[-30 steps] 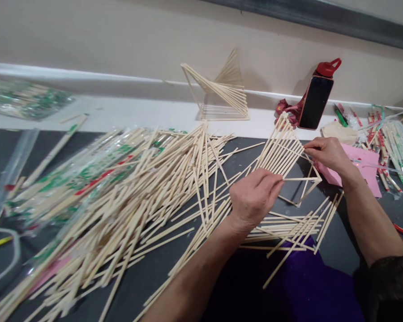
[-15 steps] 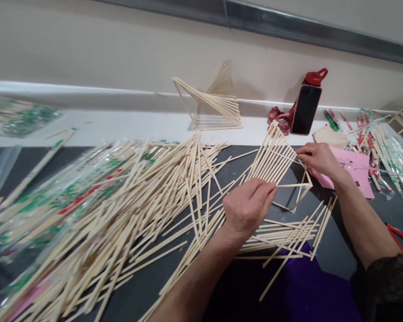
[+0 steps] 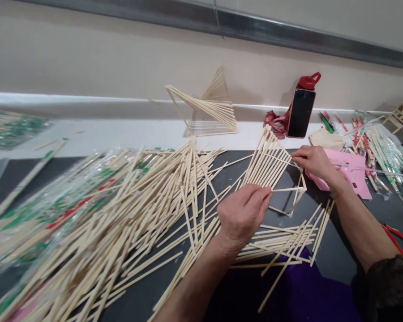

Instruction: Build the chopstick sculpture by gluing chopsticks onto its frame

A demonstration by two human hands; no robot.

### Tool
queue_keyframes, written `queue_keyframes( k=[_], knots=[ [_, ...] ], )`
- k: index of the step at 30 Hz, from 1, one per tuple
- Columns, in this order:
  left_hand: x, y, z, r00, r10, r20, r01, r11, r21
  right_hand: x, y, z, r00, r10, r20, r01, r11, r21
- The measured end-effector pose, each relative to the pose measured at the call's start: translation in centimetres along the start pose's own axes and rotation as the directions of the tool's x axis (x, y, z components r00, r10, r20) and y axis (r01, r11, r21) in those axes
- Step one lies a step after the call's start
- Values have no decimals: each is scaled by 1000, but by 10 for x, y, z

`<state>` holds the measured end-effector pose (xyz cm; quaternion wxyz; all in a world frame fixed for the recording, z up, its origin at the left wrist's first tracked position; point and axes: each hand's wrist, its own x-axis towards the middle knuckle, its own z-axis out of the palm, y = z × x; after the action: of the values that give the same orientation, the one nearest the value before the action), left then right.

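A structure of thin wooden chopsticks (image 3: pixel 267 167), with a row of slanting sticks and an open frame at its right, stands on the dark table. My left hand (image 3: pixel 243 212) pinches its near edge, fingers closed at the lower ends of the row. At the upper right end of the row, my right hand (image 3: pixel 312 161) grips between thumb and fingertips. Whether both hands hold one and the same stick I cannot tell. Loose chopsticks (image 3: pixel 282 243) lie just in front of the structure. A finished-looking twisted chopstick model (image 3: pixel 211 107) rests on the white ledge behind.
A big pile of loose chopsticks (image 3: pixel 147 205) and wrapped chopsticks (image 3: pixel 77 192) spreads over the left. Behind stand a phone (image 3: pixel 301 113) and a red-capped bottle (image 3: pixel 309 81). At right are a pink sheet (image 3: pixel 347 167), more wrapped sticks (image 3: pixel 386 147) and red-handled scissors (image 3: pixel 398 239).
The view has shifted slightly, so everything sits a little further left and lower. Both hands keep the same hold on the chopstick structure.
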<state>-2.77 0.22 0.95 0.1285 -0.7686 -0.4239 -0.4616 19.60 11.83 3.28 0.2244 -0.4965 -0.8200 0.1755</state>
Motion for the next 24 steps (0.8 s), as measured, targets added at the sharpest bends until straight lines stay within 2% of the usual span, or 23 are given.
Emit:
queue_keyframes(
  k=[6,24],
  knots=[
    [-3,0,0,1000,-10,11,10,1000,-25,-1,-3,1,999,-9,-40,9,1000,1],
    [-1,2,-2,1000,9,-18,-9,1000,0,-3,-2,1,999,8,-43,-6,999,33]
  ],
)
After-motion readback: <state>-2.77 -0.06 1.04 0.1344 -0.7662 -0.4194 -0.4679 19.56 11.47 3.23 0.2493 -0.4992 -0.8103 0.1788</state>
